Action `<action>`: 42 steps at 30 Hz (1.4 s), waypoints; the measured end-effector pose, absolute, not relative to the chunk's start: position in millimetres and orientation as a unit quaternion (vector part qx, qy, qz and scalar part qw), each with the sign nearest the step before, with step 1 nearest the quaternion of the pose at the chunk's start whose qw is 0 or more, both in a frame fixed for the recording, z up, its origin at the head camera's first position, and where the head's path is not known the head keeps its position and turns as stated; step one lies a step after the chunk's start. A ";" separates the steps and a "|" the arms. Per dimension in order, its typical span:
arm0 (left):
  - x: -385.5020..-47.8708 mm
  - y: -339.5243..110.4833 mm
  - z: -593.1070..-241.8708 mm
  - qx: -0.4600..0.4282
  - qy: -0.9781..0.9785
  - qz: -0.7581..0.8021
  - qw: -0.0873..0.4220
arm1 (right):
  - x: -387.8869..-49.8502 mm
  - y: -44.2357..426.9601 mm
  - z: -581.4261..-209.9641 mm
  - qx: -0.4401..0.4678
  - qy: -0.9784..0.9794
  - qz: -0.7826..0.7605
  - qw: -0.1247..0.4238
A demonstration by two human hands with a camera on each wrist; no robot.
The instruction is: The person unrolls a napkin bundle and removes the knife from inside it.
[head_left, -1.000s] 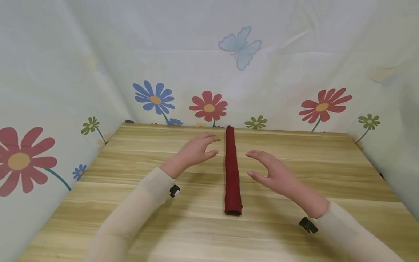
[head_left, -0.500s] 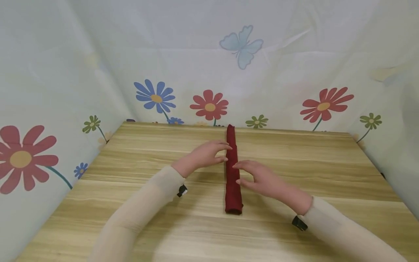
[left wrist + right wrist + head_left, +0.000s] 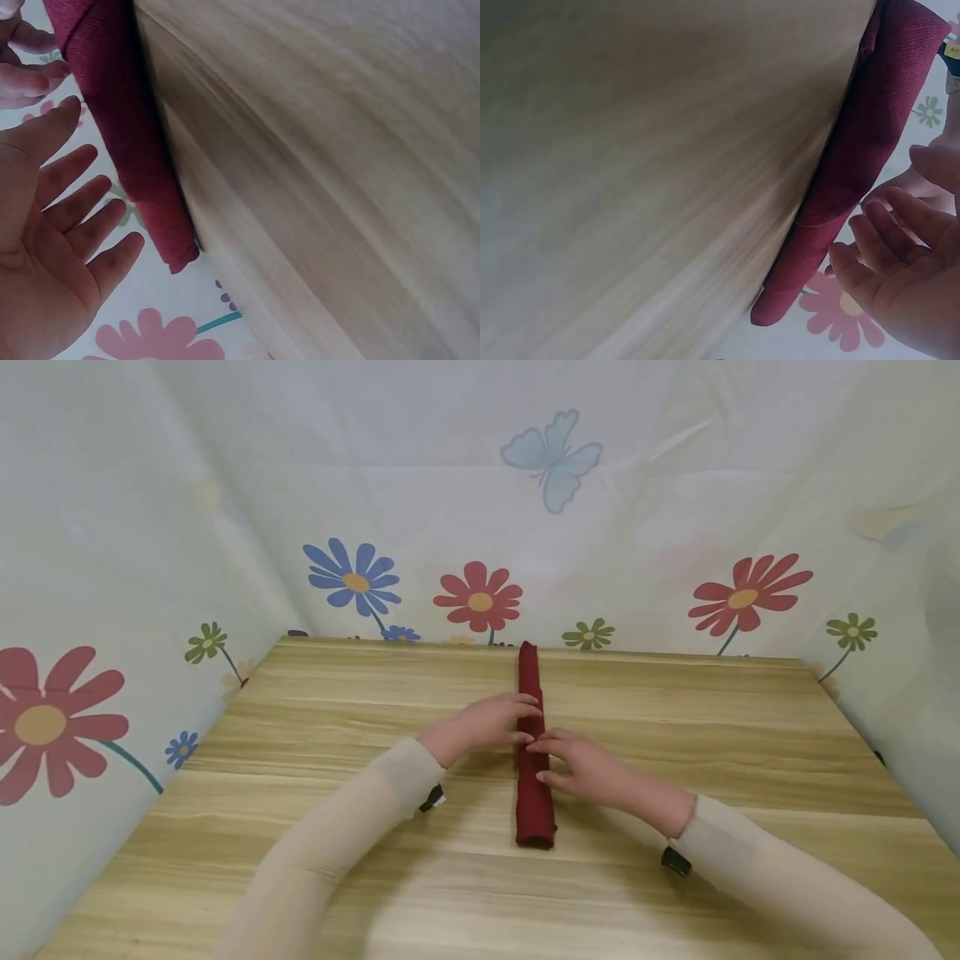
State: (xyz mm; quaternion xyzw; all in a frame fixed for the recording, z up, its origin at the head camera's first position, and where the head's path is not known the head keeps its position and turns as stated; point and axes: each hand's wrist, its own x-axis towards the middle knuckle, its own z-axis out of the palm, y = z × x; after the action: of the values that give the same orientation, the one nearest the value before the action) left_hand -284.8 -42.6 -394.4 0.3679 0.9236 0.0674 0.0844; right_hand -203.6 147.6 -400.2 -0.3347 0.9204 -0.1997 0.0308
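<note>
A dark red fabric roll [image 3: 534,814] lies lengthwise on the wooden table, its near end showing a rolled opening. From its left side, my left hand [image 3: 487,724] reaches over the middle of it, fingers relaxed. My right hand [image 3: 596,770] comes from the right, a little nearer to me, with its fingertips over the roll. In the left wrist view a gap shows between the left hand [image 3: 52,232] and the roll [image 3: 120,127]. The right wrist view likewise shows the right hand [image 3: 907,270] with loosely bent fingers beside the roll [image 3: 862,142], holding nothing.
The wood-grain table [image 3: 675,718] ends at a pale cloth backdrop [image 3: 420,460] printed with flowers and a butterfly. More backdrop stands along the left and right sides. A small black device [image 3: 677,862] is worn at the right wrist, another [image 3: 432,798] at the left.
Both hands have moved inward from either side of the roll until their fingers are over it, close together. The roll has stayed in place.
</note>
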 end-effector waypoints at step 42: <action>-296.9 -43.0 -405.0 0.341 0.916 0.160 0.139 | -248.7 160.4 -405.3 -0.405 0.861 -0.290 0.098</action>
State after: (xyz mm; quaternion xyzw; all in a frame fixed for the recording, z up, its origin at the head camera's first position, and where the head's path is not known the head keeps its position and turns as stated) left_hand -296.9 -43.0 -405.0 0.3414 0.9158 0.1596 0.1386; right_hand -248.7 160.4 -405.3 -0.4054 0.8613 -0.2902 0.0979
